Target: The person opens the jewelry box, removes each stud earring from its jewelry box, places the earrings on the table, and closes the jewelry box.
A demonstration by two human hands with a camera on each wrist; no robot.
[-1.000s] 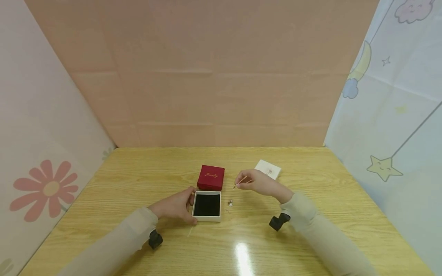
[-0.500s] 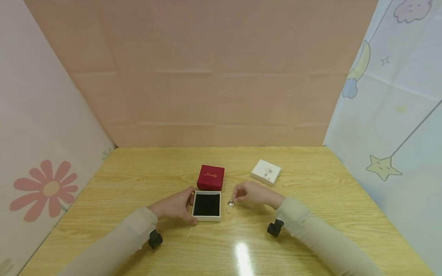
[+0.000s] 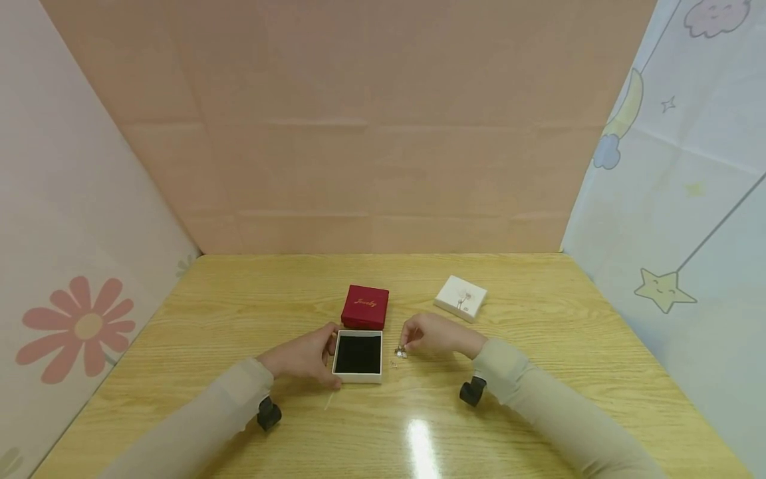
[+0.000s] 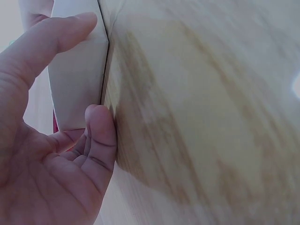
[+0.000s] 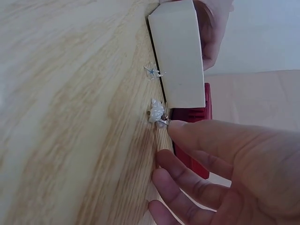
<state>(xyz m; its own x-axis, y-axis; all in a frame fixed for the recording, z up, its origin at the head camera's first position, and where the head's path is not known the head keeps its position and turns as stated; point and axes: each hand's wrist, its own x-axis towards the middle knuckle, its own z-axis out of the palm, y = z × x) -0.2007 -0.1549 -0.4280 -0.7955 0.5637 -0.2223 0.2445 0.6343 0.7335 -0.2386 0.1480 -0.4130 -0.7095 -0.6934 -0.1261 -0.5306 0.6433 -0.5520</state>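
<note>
My left hand (image 3: pixel 306 356) grips the left side of an open white box (image 3: pixel 357 379) with a black lining; in the left wrist view the thumb lies against its white wall (image 4: pixel 77 79). Right of the box, my right hand (image 3: pixel 433 334) is down at a small cluster of jewellery (image 3: pixel 400 352). The right wrist view shows a pale, flower-like piece (image 5: pixel 156 111) in this cluster. My right thumb and forefinger pinch a thin, shiny piece of jewellery (image 5: pixel 163 123) at its edge; the forefinger is mostly hidden. A tiny star-shaped piece (image 5: pixel 151 71) lies nearer the box.
A red box (image 3: pixel 365 307) with gold lettering stands directly behind the open box. Further right at the back is a white lid (image 3: pixel 461 298) with a printed flower. A thin pale line (image 3: pixel 330 400) shows on the wooden table (image 3: pixel 287 439), left of the box's front.
My right hand has come down and toward me from above the table to the jewellery cluster, uncovering the white lid. The left hand and the open box have stayed in place.
</note>
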